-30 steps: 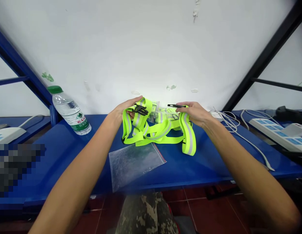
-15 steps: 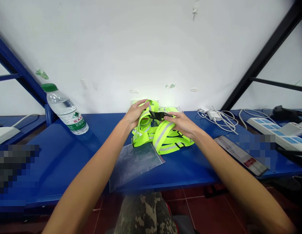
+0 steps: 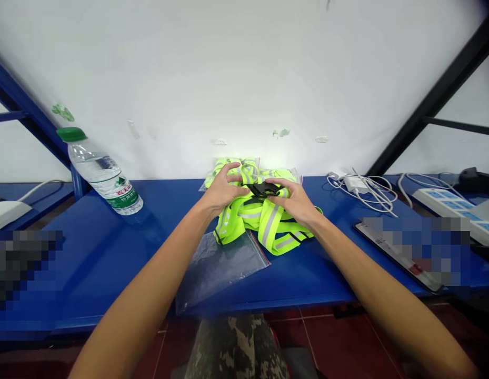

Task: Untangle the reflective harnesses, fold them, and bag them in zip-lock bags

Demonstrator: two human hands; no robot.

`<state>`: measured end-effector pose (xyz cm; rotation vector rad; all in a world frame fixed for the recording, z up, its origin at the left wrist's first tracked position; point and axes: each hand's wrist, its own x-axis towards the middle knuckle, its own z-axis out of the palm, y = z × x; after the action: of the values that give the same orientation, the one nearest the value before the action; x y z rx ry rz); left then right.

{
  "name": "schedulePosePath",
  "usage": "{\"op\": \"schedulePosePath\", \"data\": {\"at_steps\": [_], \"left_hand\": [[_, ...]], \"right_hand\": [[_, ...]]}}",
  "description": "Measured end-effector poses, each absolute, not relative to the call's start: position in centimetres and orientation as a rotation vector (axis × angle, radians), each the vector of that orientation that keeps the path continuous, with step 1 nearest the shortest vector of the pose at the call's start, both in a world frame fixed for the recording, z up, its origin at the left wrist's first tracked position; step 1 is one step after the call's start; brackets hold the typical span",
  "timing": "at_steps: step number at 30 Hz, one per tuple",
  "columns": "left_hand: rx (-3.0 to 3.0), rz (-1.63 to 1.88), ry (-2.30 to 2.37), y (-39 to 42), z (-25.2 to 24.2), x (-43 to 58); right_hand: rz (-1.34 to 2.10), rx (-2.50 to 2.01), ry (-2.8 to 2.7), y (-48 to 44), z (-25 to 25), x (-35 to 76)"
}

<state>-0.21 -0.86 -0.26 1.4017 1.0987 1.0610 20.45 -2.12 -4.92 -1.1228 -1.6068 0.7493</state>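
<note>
Inspection found the left hand (image 3: 224, 192) spread wide, palm down, its fingers laid over a fluorescent yellow reflective strap harness (image 3: 268, 223) without a closed grip. The right hand (image 3: 291, 202) stood narrower, its fingertips on a black plastic buckle (image 3: 260, 190) between the two hands; whether it pinched the buckle could not be told. The harness lay bunched directly under both hands, not folded flat. Just toward the person from the grip, a clear zip bag (image 3: 222, 268) lay flat on the blue bench (image 3: 110, 263), partly under the harness, with no contents visible. Directly beyond the grip sat a clear bagged bundle (image 3: 232, 168) of the same yellow webbing. A water bottle (image 3: 104, 179) stood well left of the hands.
</note>
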Motion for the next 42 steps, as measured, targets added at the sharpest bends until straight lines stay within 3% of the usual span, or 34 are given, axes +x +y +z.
{"op": "schedulePosePath", "data": {"at_steps": [5, 12, 19, 42], "left_hand": [[1.371, 1.189, 1.029, 0.2, -1.3, -0.6], [1.516, 1.291, 0.995, 0.7, -2.1, -0.4], [1.47, 1.263, 0.862, 0.6, -2.2, -0.7], [1.831, 1.075, 0.907, -1.1, -2.0, 0.5]], "right_hand": [[0.74, -1.23, -1.458, -1.8, -5.4, 21.3], [1.243, -1.222, -1.399, -2.9, -4.4, 21.7], [1.426, -1.183, -1.337, -2.9, -4.4, 21.9], [1.345, -1.175, -1.321, -3.5, -4.2, 20.8]]}}
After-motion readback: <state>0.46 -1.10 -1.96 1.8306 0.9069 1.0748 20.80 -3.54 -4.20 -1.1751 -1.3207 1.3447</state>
